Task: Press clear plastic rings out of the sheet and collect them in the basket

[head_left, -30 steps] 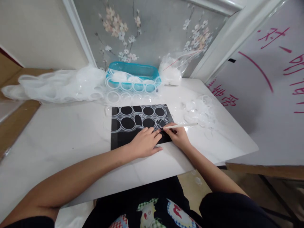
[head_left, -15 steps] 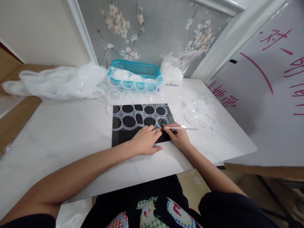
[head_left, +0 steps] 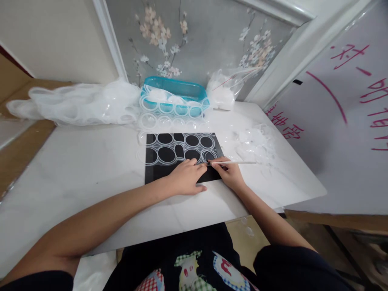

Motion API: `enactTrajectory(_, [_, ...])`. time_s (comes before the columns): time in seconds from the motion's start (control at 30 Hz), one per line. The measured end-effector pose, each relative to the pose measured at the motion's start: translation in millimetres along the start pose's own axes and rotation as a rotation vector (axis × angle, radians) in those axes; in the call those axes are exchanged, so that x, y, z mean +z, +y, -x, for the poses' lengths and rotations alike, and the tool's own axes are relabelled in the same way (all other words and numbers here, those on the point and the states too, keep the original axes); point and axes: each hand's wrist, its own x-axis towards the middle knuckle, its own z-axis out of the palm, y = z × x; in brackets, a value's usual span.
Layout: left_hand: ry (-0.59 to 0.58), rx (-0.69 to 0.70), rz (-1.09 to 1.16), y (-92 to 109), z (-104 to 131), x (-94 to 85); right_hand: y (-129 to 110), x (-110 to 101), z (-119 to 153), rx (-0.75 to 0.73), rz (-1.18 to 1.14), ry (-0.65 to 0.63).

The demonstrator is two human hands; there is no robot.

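On the white table lies a black sheet [head_left: 157, 173], with a clear plastic strip of white-edged rings [head_left: 166, 154] across its upper part. My left hand [head_left: 187, 177] rests on the lower edge of the strip, palm down, fingers spread and holding nothing. At the sheet's right side, my right hand [head_left: 229, 173] pinches a thin white stick [head_left: 242, 162] that points right. Its fingertips touch the strip near the lower right ring. What lies under the fingertips is too small to make out.
A blue basket [head_left: 182, 85] stands at the back, the strip trailing over it. Bundled ring film [head_left: 91, 105] lies left, a clear bag [head_left: 222, 91] behind right, and loose clear pieces [head_left: 256, 141] right. A whiteboard [head_left: 327, 161] stands at the right.
The view has shifted slightly, so the table items appear a little further right. Both hands keep nearly the same pose, and the right still pinches the stick.
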Motion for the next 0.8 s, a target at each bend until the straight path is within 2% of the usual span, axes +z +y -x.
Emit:
enactTrajectory(0.13, [0.006, 0.000, 0.013, -0.8, 0.0, 0.7, 1.8, -0.4, -0.5, -0.014, 0.009, 0.009])
enactTrajectory(0.23, [0.002, 0.000, 0.026, -2.0, -0.3, 0.6, 2.2, 3.5, 5.7, -0.050, 0.118, 0.007])
enactTrajectory(0.33, [-0.011, -0.029, 0.046, -3.9, -1.6, -0.9, 3.2, 5.2, 9.6, -0.170, 0.329, -0.043])
enactTrajectory(0.4, [-0.027, -0.056, 0.073, -4.9, -2.5, -2.4, 7.1, -2.6, 0.1, -0.266, 0.445, -0.108])
enactTrajectory(0.43, [-0.033, -0.065, 0.094, -5.2, -2.8, -3.1, 10.5, -10.3, -9.9, -0.280, 0.480, -0.082])
enactTrajectory(0.47, [-0.036, -0.071, 0.117, -5.4, -2.8, -3.6, 14.7, -20.4, -23.1, -0.264, 0.495, -0.006])
enactTrajectory(0.5, [-0.035, -0.072, 0.137, -5.3, -2.4, -4.0, 19.2, -31.9, -38.4, -0.214, 0.495, 0.133])
enactTrajectory(0.53, [-0.031, -0.069, 0.149, -5.1, -1.8, -4.3, 23.6, -43.5, -54.2, -0.104, 0.473, 0.427])
enactTrajectory(0.57, [-0.025, -0.064, 0.151, -4.6, -0.8, -4.7, 27.3, -54.0, -68.9, -0.005, 0.420, 0.642])
enactTrajectory(0.6, [-0.022, -0.054, 0.147, -4.1, 0.3, -5.3, 29.9, -61.9, -81.0, 0.037, 0.373, 0.770])
enactTrajectory(0.63, [-0.022, -0.037, 0.138, -3.5, 1.3, -6.2, 31.3, -66.3, -89.4, 0.025, 0.346, 0.750])
enactTrajectory(0.7, [-0.019, 0.018, 0.125, -2.7, 2.5, -9.2, 30.6, -63.5, -94.8, -0.041, 0.306, 0.600])
enactTrajectory(0.8, [0.038, 0.078, 0.097, -4.5, 0.0, -15.0, 24.3, -38.5, -85.4, -0.087, 0.196, 0.421])
